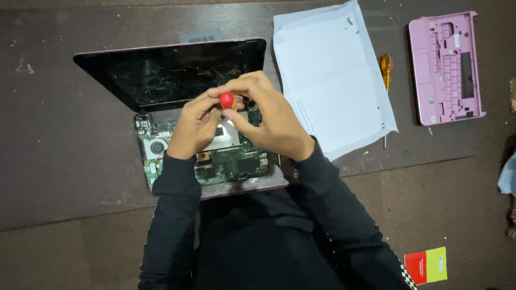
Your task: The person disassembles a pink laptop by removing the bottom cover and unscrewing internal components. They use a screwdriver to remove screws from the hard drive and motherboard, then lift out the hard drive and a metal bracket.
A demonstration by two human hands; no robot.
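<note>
1. Opened laptop [177, 102], screen dark, green circuit board [226, 161] bared, on our dark desk [64, 134].
2. Our left hand [194, 126] and right hand [269, 118], fingers curled together above the board, pinching a red-capped screwdriver [227, 100].
3. White paper sheet [333, 75]; orange-handled screwdriver [386, 64] just beside it.
4. Pink laptop cover [445, 67], far right.

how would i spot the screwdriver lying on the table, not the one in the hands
Start at the white paper sheet right of the opened laptop. Along its right edge, before the pink laptop cover, lies the spare screwdriver. Its clear orange handle sets it apart from the red-capped tool.
</note>
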